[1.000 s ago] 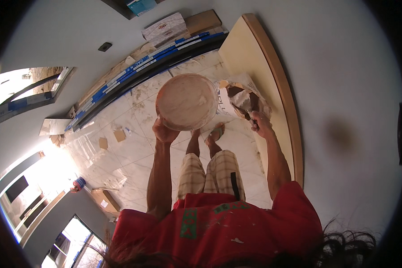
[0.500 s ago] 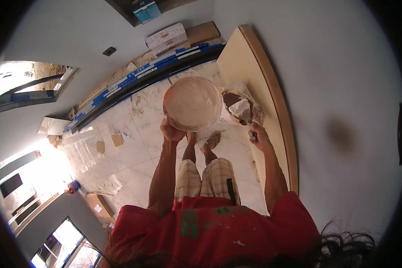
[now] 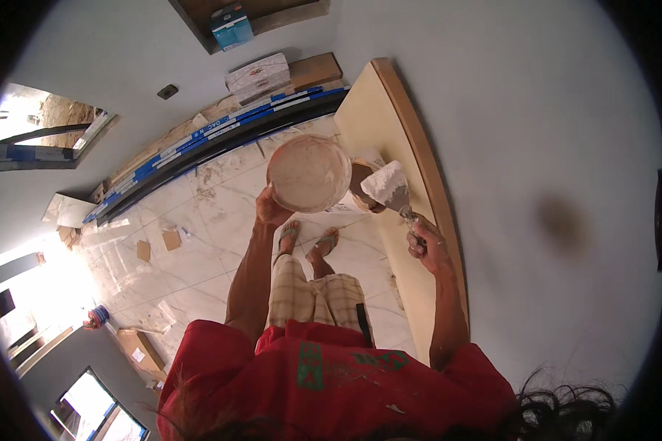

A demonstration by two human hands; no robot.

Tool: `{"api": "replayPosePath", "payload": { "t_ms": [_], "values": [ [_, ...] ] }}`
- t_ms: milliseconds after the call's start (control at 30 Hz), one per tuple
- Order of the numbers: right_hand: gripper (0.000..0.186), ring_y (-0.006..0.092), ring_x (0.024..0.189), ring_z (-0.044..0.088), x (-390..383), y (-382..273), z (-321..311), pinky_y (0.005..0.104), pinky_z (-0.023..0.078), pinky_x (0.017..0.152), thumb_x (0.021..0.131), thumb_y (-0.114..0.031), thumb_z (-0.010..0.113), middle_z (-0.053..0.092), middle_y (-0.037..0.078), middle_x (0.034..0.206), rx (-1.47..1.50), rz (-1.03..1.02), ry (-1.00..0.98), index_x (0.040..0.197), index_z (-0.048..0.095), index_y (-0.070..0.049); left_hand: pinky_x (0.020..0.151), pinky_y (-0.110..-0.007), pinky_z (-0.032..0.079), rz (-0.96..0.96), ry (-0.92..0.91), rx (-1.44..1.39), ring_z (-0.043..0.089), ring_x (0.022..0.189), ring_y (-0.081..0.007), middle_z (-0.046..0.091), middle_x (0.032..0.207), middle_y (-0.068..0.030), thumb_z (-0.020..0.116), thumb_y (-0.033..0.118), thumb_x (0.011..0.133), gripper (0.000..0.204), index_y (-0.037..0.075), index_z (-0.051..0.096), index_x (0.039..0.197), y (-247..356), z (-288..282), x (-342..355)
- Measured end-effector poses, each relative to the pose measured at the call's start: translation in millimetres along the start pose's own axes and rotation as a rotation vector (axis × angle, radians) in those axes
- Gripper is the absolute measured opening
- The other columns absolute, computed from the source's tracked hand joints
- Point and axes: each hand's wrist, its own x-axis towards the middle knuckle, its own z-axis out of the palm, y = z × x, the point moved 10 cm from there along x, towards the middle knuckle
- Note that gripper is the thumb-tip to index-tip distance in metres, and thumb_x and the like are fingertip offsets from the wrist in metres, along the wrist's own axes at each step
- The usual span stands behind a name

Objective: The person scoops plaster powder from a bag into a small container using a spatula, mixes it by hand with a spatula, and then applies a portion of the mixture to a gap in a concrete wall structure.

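Observation:
My left hand [image 3: 273,208] grips the lower left rim of a round bowl [image 3: 310,173], its reddish wall smeared with pale plaster. How deep the bowl is, I cannot tell. In my right hand [image 3: 429,248] is the handle of a trowel [image 3: 403,203], its blade heaped with white powder [image 3: 386,182]. The loaded blade hangs just right of the bowl, apart from it. Beneath it stands an open sack [image 3: 361,184], partly hidden by the bowl and the trowel; its inside looks brown and shadowed.
A cream panel with a brown edge [image 3: 412,132] stands along the right. Long blue-taped bars [image 3: 221,131] lie by the far wall, with a white box [image 3: 259,77] and a brown carton [image 3: 315,71] behind. Cardboard scraps [image 3: 171,239] lie on the tiled floor [image 3: 206,275].
The trowel has come up out of the sack with white powder heaped on its blade. Both hands keep their hold; the whole view has shifted slightly.

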Motion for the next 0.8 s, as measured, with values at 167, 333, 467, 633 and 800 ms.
{"api": "replayPosePath", "payload": {
  "t_ms": [167, 333, 467, 633, 800],
  "values": [
    [0.042, 0.0029, 0.057, 0.031, -26, -30, 59, 0.0222, 0.026, 0.049, 0.101, -0.022, 0.056, 0.036, -0.006, 0.070, -0.218, -0.181, -0.067, 0.139, 0.051, -0.007, 0.108, -0.059, 0.036, -0.055, -0.082, -0.004, 0.042, 0.135, -0.0354, 0.041, 0.149, -0.0133, 0.064, 0.054, 0.082, 0.085, 0.015, 0.033, 0.151, -13, 41, 14],
    [0.041, 0.0133, 0.077, 0.058, -21, -42, 101, 0.0266, 0.047, 0.067, 0.100, -0.025, 0.056, 0.063, 0.010, 0.090, -0.845, -0.467, 0.068, 0.131, 0.057, 0.003, 0.109, -0.061, 0.033, -0.140, -0.180, -0.066, 0.036, 0.138, -0.0357, 0.035, 0.153, -0.0130, 0.071, 0.052, 0.079, 0.093, 0.018, 0.026, 0.153, -16, 87, 17],
    [0.048, 0.0244, 0.109, 0.064, -32, -44, 121, 0.0315, 0.050, 0.092, 0.099, -0.029, 0.058, 0.063, 0.026, 0.123, -0.993, -0.609, 0.127, 0.128, 0.057, 0.009, 0.109, -0.064, 0.031, -0.155, -0.209, -0.059, 0.035, 0.139, -0.0366, 0.033, 0.154, -0.0135, 0.069, 0.053, 0.080, 0.093, 0.018, 0.025, 0.154, -4, 111, 8],
    [0.047, 0.0203, 0.106, 0.064, -59, -47, 139, 0.0316, 0.050, 0.090, 0.099, -0.029, 0.059, 0.066, 0.023, 0.120, -0.981, -0.684, 0.155, 0.129, 0.057, 0.006, 0.109, -0.066, 0.030, -0.174, -0.237, -0.072, 0.035, 0.139, -0.0372, 0.033, 0.155, -0.0143, 0.068, 0.053, 0.081, 0.092, 0.017, 0.025, 0.154, 15, 122, -4],
    [0.043, 0.0210, 0.105, 0.066, -93, -57, 153, 0.0323, 0.051, 0.090, 0.098, -0.027, 0.059, 0.067, 0.022, 0.120, -0.993, -0.687, 0.267, 0.129, 0.058, 0.003, 0.109, -0.064, 0.031, -0.179, -0.257, -0.072, 0.036, 0.139, -0.0377, 0.035, 0.153, -0.0154, 0.068, 0.052, 0.081, 0.092, 0.013, 0.026, 0.154, 37, 122, -20]
  ]
}}
